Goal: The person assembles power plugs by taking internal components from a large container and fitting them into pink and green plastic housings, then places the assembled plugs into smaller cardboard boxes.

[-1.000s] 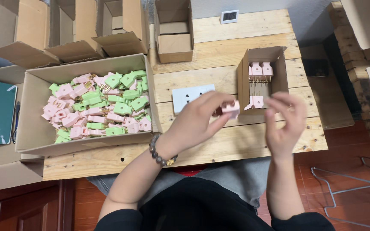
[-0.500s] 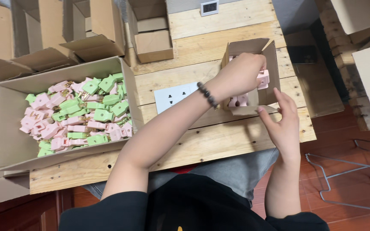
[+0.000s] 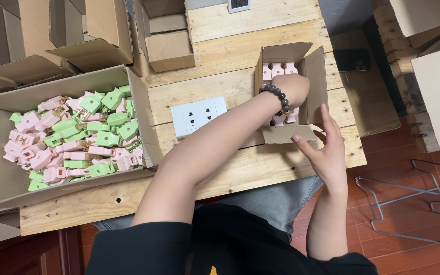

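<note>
My left hand [image 3: 295, 89], with a bead bracelet on the wrist, reaches down into a small open cardboard box [image 3: 315, 76] on the wooden table. Pink plugs [image 3: 277, 69] stand in a row inside that box, and more show under the hand. The fingers are hidden inside the box, so their grip cannot be seen. My right hand [image 3: 326, 147] rests against the box's front flap with fingers apart and nothing in it. A white wall socket plate [image 3: 199, 115] lies on the table left of the box.
A large cardboard box [image 3: 143, 109] at the left holds several loose pink and green plugs [image 3: 85, 135]. Empty open cartons [image 3: 161, 35] stand along the back of the wooden table [image 3: 240, 66]. More cartons [image 3: 436, 91] are stacked at the right; a wire rack [image 3: 408, 203] lies on the red floor.
My left hand carried a pink plug from in front of me to the small box and went down into it. My right hand moved to the box's front flap.
</note>
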